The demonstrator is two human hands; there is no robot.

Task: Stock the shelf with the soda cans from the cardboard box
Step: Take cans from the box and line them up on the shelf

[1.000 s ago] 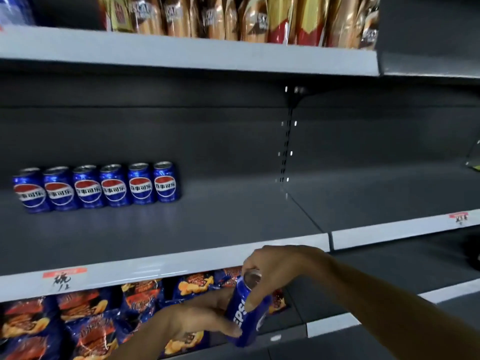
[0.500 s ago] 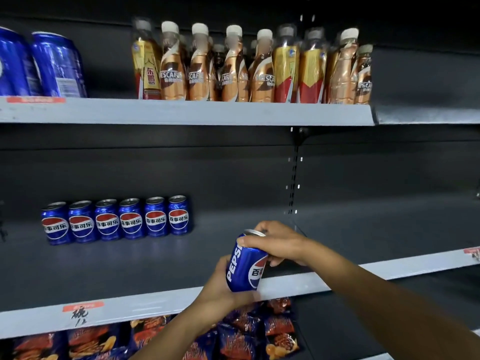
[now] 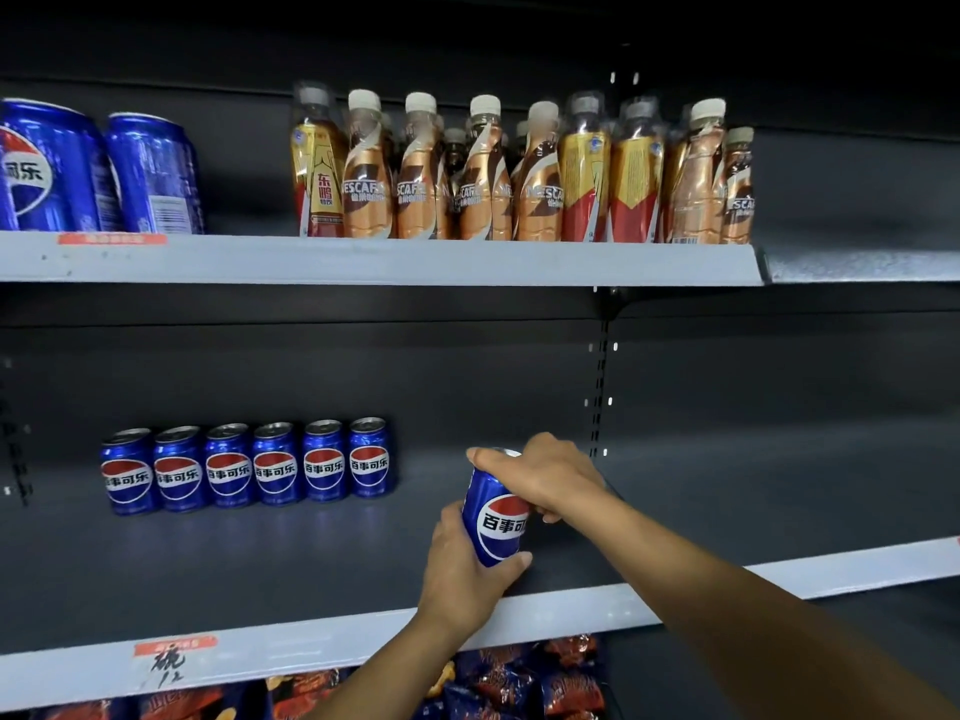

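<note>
Since the frame half a second back, both hands have carried the Pepsi can (image 3: 496,517) up and forward; it now sits over the deck of the middle shelf (image 3: 311,563) rather than in front of its lip, and its logo has turned to face the camera. View has tilted upward too.

Grip: left hand (image 3: 462,569) wraps the lower body, thumb hooked under the bottom rim. Right hand (image 3: 540,478) clamps over the top rim, fingers curled down the far side. Both closed on the can.

Position: can upright, held above the shelf deck, not yet set down as far as I can judge. It is well right of the row of six cans (image 3: 249,467) standing at the back of the same shelf, labels forward.

Risks (judgement):
- Sliding it left into the row too fast could knock the end can and topple its neighbours.
- Left thumb under the base could get pinched, or tip the can on set-down.
- Placing it here would leave a gap in the row.

Can appearance: short blue aluminium can, red-white-blue globe with white Chinese lettering, silver lid mostly hidden by the right hand. No dents visible.

Other: coffee bottles (image 3: 519,174) and two larger Pepsi cans (image 3: 98,174) on the top shelf; snack bags (image 3: 519,683) below. Cardboard box not in view.
</note>
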